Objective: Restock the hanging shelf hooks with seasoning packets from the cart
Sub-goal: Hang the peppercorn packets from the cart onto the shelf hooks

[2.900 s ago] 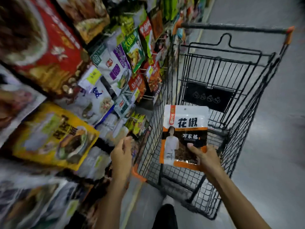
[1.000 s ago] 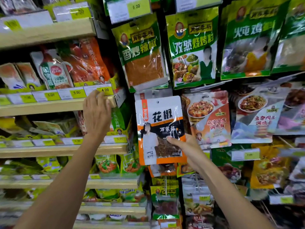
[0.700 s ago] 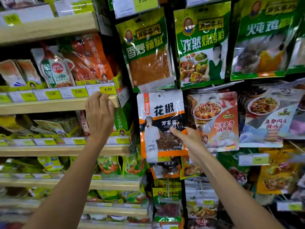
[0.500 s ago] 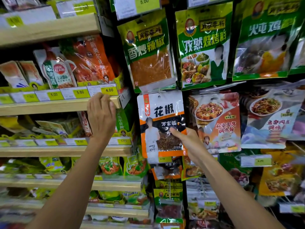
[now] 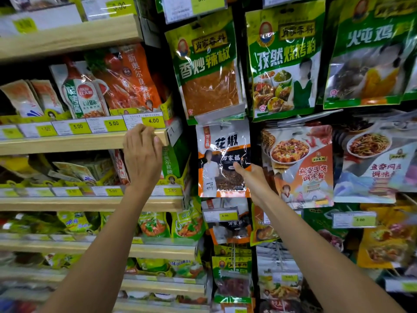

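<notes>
Store aisle: wooden shelf (image 5: 85, 141) left, hanging packets right. Left hand (image 5: 142, 154) fingers curl over the shelf edge. Right hand (image 5: 252, 179) pinches the pepper packet (image 5: 222, 152), held directly below a green packet (image 5: 207, 71).

The seasoning packet (image 5: 223, 159), white on top with orange bands and a dark window, hangs upright, its top at the hook (image 5: 222, 126).
</notes>
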`<action>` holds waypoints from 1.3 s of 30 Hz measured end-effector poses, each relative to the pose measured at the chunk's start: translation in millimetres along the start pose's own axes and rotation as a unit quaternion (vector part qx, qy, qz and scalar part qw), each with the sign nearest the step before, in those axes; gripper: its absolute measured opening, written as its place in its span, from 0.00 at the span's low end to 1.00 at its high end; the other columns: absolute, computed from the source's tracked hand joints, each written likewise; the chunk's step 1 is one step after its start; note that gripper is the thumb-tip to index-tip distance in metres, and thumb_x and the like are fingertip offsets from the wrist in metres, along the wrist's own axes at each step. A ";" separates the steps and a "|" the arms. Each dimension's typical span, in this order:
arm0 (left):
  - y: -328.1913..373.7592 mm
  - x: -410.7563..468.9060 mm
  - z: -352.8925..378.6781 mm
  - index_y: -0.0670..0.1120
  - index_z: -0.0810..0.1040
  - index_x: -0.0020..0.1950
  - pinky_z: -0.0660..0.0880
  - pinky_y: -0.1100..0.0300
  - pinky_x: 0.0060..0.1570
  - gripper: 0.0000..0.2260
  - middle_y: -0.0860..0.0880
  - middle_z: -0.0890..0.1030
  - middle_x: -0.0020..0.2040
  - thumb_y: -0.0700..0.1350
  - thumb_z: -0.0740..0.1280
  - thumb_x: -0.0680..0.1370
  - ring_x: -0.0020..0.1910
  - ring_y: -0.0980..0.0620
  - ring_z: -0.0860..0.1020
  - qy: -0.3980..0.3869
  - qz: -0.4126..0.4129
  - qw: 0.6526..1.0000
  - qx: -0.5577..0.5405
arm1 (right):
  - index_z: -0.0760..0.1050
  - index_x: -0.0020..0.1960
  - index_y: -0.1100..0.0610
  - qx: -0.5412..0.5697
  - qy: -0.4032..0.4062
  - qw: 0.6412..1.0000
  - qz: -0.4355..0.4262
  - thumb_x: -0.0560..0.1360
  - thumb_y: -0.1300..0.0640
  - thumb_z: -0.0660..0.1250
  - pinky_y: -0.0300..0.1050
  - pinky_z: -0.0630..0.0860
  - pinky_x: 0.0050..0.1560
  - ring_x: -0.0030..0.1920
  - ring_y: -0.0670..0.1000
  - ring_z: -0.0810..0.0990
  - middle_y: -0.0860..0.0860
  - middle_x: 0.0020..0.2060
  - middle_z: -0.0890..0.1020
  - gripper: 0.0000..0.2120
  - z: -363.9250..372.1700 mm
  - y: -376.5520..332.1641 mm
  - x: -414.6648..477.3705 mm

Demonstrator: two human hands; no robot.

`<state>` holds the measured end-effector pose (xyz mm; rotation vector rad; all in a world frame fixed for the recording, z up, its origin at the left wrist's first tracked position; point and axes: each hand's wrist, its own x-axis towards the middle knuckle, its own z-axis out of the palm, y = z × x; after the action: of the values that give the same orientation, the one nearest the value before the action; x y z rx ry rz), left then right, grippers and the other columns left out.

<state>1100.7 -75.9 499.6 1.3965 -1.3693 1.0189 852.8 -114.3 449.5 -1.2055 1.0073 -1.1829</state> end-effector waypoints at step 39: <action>81.9 -47.7 71.2 0.49 0.55 0.76 0.62 0.63 0.63 0.30 0.50 0.65 0.73 0.51 0.65 0.78 0.68 0.58 0.64 -0.302 -0.329 0.770 -0.455 | 0.59 0.75 0.51 -0.066 0.028 0.984 -0.160 0.73 0.50 0.72 0.38 0.65 0.62 0.67 0.42 0.67 0.47 0.69 0.70 0.36 -1.9 18.7 45.1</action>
<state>1014.3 -130.9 439.8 1.2579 -1.3253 -0.5950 859.3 -159.7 432.4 -1.4875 0.9695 -1.4224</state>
